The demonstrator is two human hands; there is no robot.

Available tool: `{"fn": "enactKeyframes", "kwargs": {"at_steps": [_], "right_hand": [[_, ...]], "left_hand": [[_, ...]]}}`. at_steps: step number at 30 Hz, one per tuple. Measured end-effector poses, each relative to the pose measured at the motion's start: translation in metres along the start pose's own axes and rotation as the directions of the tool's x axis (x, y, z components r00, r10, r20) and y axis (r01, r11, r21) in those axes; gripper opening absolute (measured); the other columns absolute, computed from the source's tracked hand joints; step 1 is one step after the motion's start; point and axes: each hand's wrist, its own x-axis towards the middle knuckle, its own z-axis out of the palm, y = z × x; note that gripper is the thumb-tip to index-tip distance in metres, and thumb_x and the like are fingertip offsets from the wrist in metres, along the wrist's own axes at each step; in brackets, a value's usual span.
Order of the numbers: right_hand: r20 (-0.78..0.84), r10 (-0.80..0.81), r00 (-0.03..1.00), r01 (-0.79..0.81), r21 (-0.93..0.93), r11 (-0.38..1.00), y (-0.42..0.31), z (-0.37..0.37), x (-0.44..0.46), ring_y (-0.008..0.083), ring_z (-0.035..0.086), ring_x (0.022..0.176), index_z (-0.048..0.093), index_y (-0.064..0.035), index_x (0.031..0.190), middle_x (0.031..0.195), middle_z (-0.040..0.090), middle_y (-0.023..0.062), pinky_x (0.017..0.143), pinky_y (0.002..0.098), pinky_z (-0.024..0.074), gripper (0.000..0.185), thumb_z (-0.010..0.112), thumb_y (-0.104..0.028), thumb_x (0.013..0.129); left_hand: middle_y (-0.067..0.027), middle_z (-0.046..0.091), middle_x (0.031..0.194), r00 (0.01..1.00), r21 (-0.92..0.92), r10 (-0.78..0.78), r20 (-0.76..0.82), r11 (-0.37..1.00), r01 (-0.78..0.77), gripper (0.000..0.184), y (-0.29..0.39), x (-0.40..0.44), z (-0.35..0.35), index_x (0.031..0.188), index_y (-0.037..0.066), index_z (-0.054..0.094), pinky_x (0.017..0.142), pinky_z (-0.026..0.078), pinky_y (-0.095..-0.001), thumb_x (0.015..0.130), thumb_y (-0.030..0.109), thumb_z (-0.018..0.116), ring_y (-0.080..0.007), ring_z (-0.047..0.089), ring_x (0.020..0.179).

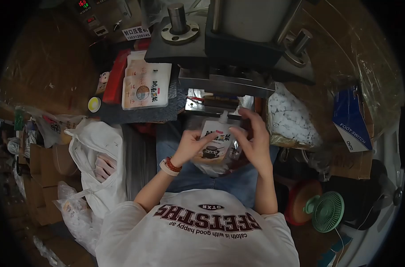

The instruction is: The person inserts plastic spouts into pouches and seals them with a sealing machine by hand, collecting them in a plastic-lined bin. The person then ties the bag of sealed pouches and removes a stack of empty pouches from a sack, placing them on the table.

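Note:
A white printed pouch (215, 138) with a spout at its top is held upright over my lap, just in front of the machine (227, 82). My left hand (190, 146) grips the pouch's left side, its thumb lying across the printed front. At the right edge, near the spout, is my right hand (254, 140), with its thumb at the pouch and its fingers raised and apart from the thumb. Whether the right hand grips the pouch is not clear. A stack of flat printed pouches (145, 86) lies on the dark mat at the left.
Right of the machine is a bag of small white pieces (291, 115). A blue foot switch box (351, 118) and a green fan (328, 211) stand farther right. A white sack (98, 155) is at the left, below a round yellow-lidded container (94, 104).

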Motion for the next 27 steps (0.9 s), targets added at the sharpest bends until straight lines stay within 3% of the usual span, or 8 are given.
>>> {"fn": "enactKeyframes", "kwargs": {"at_steps": [7,11,17,18,20,21,25,27], "right_hand": [[-0.228,0.091,0.969,-0.148,-0.246,0.958,0.037,-0.060,0.007,0.0311,0.059,0.092,0.061,-0.0012,0.105,0.103,0.062,0.0144,0.086,0.0366,0.0440,0.024,0.064,-0.017,0.087],[-0.207,0.076,0.975,-0.210,-0.766,0.607,0.090,-0.053,0.000,0.0358,0.056,0.095,0.064,-0.0003,0.099,0.098,0.062,0.0152,0.083,0.0428,0.0435,0.025,0.067,-0.019,0.082],[-0.075,0.092,0.993,-0.118,-0.695,0.710,0.112,-0.062,0.006,0.0336,0.059,0.086,0.064,0.0003,0.100,0.091,0.064,0.0166,0.077,0.0414,0.0457,0.027,0.071,-0.008,0.075],[-0.072,0.076,0.994,-0.105,-0.688,0.718,0.109,-0.059,0.008,0.0336,0.059,0.086,0.064,0.0003,0.100,0.091,0.064,0.0166,0.077,0.0414,0.0457,0.027,0.071,-0.008,0.075],[-0.181,0.178,0.967,-0.251,-0.573,0.780,0.103,-0.058,0.007,0.0346,0.057,0.086,0.064,0.0020,0.100,0.090,0.065,0.0165,0.077,0.0430,0.0446,0.031,0.074,-0.009,0.073],[-0.183,0.176,0.967,-0.250,-0.576,0.778,0.104,-0.058,0.006,0.0346,0.057,0.086,0.064,0.0020,0.100,0.090,0.065,0.0165,0.077,0.0430,0.0446,0.031,0.074,-0.009,0.073],[-0.279,-0.034,0.960,-0.143,-0.586,0.797,0.095,-0.050,0.008,0.0322,0.058,0.080,0.064,0.0028,0.099,0.088,0.064,0.0154,0.071,0.0396,0.0460,0.028,0.074,-0.007,0.075],[-0.273,-0.213,0.938,-0.025,-0.668,0.743,0.083,-0.048,0.003,0.0304,0.059,0.077,0.065,0.0030,0.097,0.088,0.064,0.0149,0.070,0.0380,0.0469,0.023,0.072,-0.005,0.077]], "left_hand": [[-0.0095,0.069,0.097,0.979,-0.586,-0.202,0.033,0.789,0.183,0.028,0.018,0.049,0.005,0.108,-0.007,0.063,0.066,0.052,-0.0228,0.090,0.014,0.063,-0.0107,0.065,0.080],[-0.0091,0.068,0.095,0.976,-0.687,-0.208,0.068,0.700,0.197,0.027,0.017,0.055,0.008,0.101,-0.007,0.064,0.064,0.051,-0.0222,0.089,0.016,0.065,-0.0110,0.065,0.077],[-0.0030,0.069,0.084,0.986,-0.162,-0.146,-0.076,0.978,0.132,0.035,0.013,0.057,-0.031,0.105,-0.001,0.066,0.068,0.048,-0.0244,0.085,0.027,0.070,-0.0073,0.060,0.075],[-0.0090,0.066,0.108,0.956,0.147,-0.088,-0.281,0.980,0.133,0.048,0.014,0.054,-0.050,0.118,0.005,0.061,0.088,0.045,-0.0367,0.084,0.039,0.068,-0.0170,0.059,0.098],[-0.0125,0.049,0.137,0.703,0.860,0.533,-0.472,0.453,0.234,0.064,0.011,0.040,-0.080,0.131,0.009,0.051,0.104,0.028,-0.0546,0.085,0.053,0.058,-0.0342,0.042,0.128],[-0.0126,0.032,0.148,0.808,0.883,0.402,-0.431,0.374,0.284,0.073,0.000,0.030,-0.096,0.140,0.013,0.039,0.108,0.011,-0.0607,0.084,0.056,0.056,-0.0324,0.019,0.140],[-0.0131,0.036,0.145,0.832,0.949,0.487,-0.265,0.282,0.138,0.066,-0.032,0.001,-0.108,0.136,0.010,0.044,0.109,0.014,-0.0590,0.086,0.049,0.059,-0.0332,0.023,0.140],[-0.0124,0.040,0.142,0.655,0.886,0.649,-0.387,0.460,0.067,0.059,-0.043,-0.014,-0.101,0.133,0.007,0.045,0.109,0.016,-0.0567,0.086,0.037,0.063,-0.0333,0.029,0.137]]}}
